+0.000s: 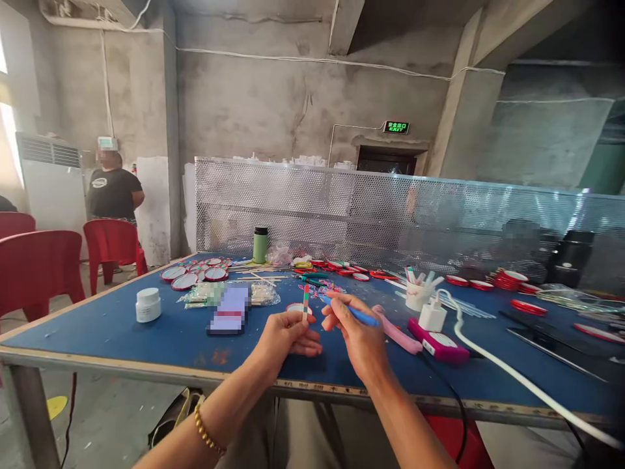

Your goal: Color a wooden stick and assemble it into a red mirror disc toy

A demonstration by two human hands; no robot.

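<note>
At left, a white jar (148, 306) sits clear of both forearms; centre, the left hand (286, 335) pinches a coloured strip (306, 301) upright above the counter (102, 335), seemingly for visibility; the right hand (360, 342) grips a blue pen-like tool (364, 317), tip near the strip, probably for control.

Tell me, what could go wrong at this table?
The blue pen-like tool in the right hand is close to the small strip pinched in the left hand; a slip might poke the fingers or jog the strip loose. Also, the white cable crosses the table's front edge, so a snag could tug the white charger.
</note>
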